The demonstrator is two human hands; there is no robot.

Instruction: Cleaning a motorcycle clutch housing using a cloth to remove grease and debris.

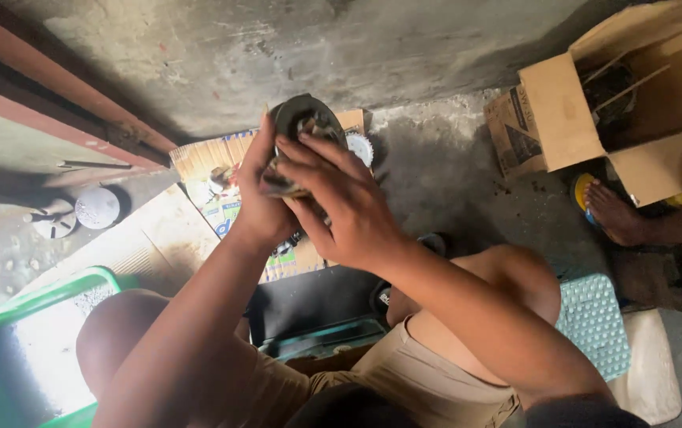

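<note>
gripping a round dark metal part (303, 119) from both sides, the left hand (260, 194) and right hand (349, 202) held it above flattened cardboard (214, 158) on the floor; bare concrete (452, 182) lay open rightward, before the cardboard box (563, 111).

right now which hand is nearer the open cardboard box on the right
Right. The right hand, gripping the round dark part, sits on the side toward the open cardboard box; the left hand holds the part's far side.
</note>
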